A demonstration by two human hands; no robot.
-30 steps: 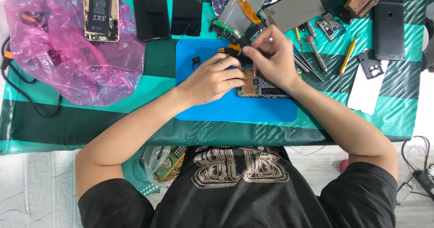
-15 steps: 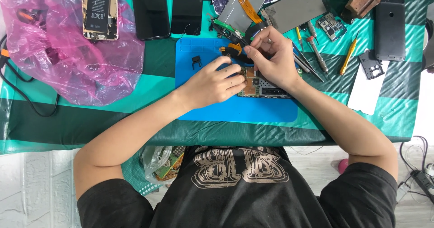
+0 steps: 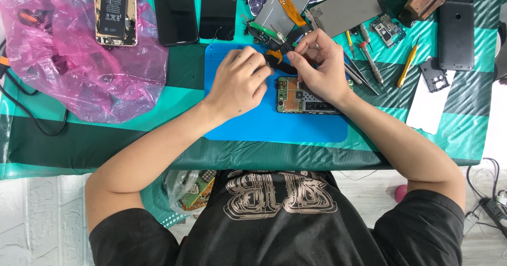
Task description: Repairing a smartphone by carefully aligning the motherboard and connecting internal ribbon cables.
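Note:
An opened phone (image 3: 303, 98) with its green circuit board showing lies on a blue work mat (image 3: 264, 123). Just above it, my left hand (image 3: 240, 81) has its fingers curled on a small black and orange part (image 3: 274, 59). My right hand (image 3: 319, 68) pinches the other end of that part between thumb and forefinger, with its heel resting over the phone's right side. The two hands almost touch above the phone's top edge. What lies under the fingertips is hidden.
A pink plastic bag (image 3: 79, 65) lies at left beside a phone with its battery exposed (image 3: 115, 12). Dark phones (image 3: 193, 10), a screen panel (image 3: 280, 7), a grey plate (image 3: 351, 7), screwdrivers and tweezers (image 3: 369, 60), a black phone (image 3: 457, 34) and a white sheet (image 3: 430, 105) crowd the table's back and right.
My left hand has shifted slightly up and left off the phone, uncovering more of the circuit board. My right hand stays in nearly the same place.

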